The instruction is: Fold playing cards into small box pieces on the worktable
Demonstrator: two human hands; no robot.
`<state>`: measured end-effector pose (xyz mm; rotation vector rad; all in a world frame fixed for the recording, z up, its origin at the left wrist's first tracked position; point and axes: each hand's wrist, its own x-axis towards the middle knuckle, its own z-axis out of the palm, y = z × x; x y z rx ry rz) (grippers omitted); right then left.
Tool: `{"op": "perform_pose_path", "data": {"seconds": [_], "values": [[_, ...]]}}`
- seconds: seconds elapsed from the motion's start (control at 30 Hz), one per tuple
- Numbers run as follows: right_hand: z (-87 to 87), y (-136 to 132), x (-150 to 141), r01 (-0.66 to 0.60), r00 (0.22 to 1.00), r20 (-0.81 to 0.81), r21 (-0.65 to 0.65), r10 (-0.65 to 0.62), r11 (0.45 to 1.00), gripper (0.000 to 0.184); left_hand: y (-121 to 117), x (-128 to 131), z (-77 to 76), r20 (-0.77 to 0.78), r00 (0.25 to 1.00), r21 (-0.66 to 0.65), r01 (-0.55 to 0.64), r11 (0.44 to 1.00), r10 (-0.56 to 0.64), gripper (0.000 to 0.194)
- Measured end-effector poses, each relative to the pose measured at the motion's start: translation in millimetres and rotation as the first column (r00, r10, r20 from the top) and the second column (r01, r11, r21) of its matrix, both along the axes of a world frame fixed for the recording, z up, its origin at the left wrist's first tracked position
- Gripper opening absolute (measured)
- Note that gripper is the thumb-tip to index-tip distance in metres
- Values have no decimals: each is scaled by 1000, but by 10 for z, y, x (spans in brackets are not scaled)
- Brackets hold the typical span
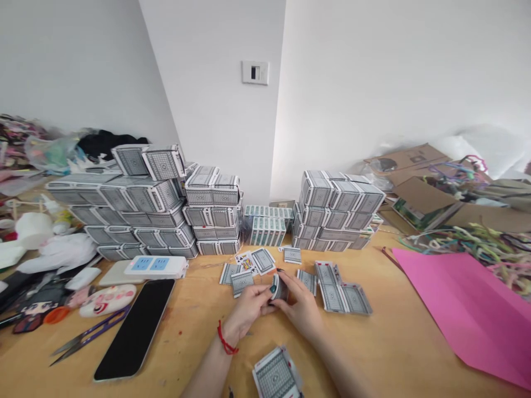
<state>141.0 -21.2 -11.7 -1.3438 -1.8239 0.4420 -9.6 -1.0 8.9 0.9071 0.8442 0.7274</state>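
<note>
Fingers of both hands pinch a bent card piece (281, 288) between them.
From where I stand, the left hand (252, 301) and right hand (303, 308) hold it curved over the table (193, 318); one card or several, I can't tell. Too hard a squeeze could crease it or spring it free. A stray knuckle might scatter the loose cards (242, 283) just beyond, and a jolt could topple the stacked card blocks (135, 198) behind.

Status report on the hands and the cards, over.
Left hand and right hand: both holding card bundle. Loose cards just beyond. Card stack on near side, apart from hands.
</note>
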Motion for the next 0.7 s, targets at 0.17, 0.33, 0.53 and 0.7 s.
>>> {"op": "perform_pose_path", "data": {"seconds": [0.17, 0.33, 0.53, 0.7], "values": [[-11, -3, 10, -21, 998, 51, 0, 21, 1000, 57, -3, 33, 19, -124, 990, 34, -63, 997, 67, 29], [-20, -8, 20, -13, 997, 82, 11, 12, 1000, 57, -13, 73, 37, -139, 985, 87, -90, 992, 101, 30], [-12, -14, 20, 13, 997, 77, 4, -14, 1000, 59, -26, 93, -44, -194, 974, 156, -89, 984, 119, 29], [6, -15, 20, 24, 998, 56, -16, -23, 1000, 58, -9, 90, -119, -244, 959, 235, -86, 968, 144, 30]]}}
